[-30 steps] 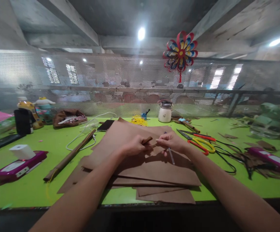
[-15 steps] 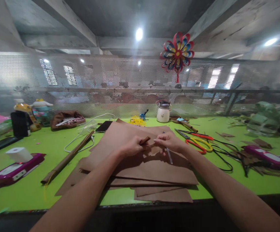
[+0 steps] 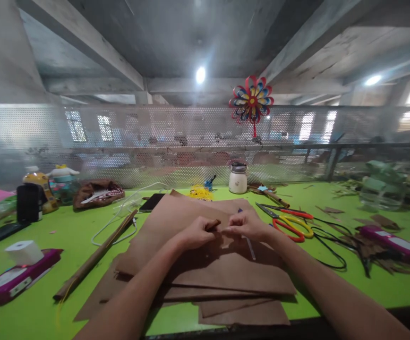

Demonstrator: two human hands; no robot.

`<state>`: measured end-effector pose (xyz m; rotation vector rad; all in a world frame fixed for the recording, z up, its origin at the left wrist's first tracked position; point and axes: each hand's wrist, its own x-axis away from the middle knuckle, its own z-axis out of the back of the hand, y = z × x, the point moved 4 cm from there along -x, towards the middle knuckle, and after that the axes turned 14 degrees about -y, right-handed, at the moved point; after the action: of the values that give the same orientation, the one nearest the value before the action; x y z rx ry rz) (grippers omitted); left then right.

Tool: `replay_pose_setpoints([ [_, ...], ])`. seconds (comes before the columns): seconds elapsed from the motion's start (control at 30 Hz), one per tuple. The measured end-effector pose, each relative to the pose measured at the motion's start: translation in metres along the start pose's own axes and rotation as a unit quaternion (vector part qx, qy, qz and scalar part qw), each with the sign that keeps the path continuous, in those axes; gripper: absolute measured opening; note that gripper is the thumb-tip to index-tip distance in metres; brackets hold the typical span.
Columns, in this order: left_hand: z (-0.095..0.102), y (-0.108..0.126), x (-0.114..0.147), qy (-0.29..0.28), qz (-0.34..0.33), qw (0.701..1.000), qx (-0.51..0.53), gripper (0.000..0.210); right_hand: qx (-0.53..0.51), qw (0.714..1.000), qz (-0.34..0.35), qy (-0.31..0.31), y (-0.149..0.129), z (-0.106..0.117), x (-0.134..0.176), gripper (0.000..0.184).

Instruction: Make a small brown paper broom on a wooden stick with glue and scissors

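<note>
Both hands meet over a stack of brown paper sheets (image 3: 191,269). My left hand (image 3: 198,233) is closed around a small dark-brown rolled piece of paper (image 3: 213,225), whose end pokes out past the thumb. Just to its right, my right hand (image 3: 246,225) has its thumb and fingers pinched together close to the roll. A slim clear pen (image 3: 251,249) runs through the right hand, its dark tip above and its pale end below. Whether the right fingertips also grip the brown piece is hard to make out.
Red-and-yellow-handled scissors (image 3: 292,226) and black cord lie at right. A long brown tube (image 3: 95,257) and white cable lie at left. Purple power strips (image 3: 19,278) sit at both sides. A white jar (image 3: 238,180) and yellow shreds (image 3: 200,192) stand behind the paper.
The view has tipped upward, so the table sits lower in it. Both hands stay together over the paper with small finger movements; the roll and pen remain held.
</note>
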<state>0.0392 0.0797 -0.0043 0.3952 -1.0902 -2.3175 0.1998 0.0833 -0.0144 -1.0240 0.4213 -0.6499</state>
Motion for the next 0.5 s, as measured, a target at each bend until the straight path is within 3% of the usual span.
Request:
replay_pose_setpoints([
  [0.33,-0.002,0.015,0.004,0.011,-0.031,0.999,-0.006,0.037,-0.019,1.0,0.001,-0.011,-0.003,-0.004,-0.001,0.041],
  [0.5,-0.004,0.002,0.007,0.007,0.014,0.994,0.111,0.033,-0.037,0.997,0.022,0.065,0.001,0.005,0.002,0.044],
])
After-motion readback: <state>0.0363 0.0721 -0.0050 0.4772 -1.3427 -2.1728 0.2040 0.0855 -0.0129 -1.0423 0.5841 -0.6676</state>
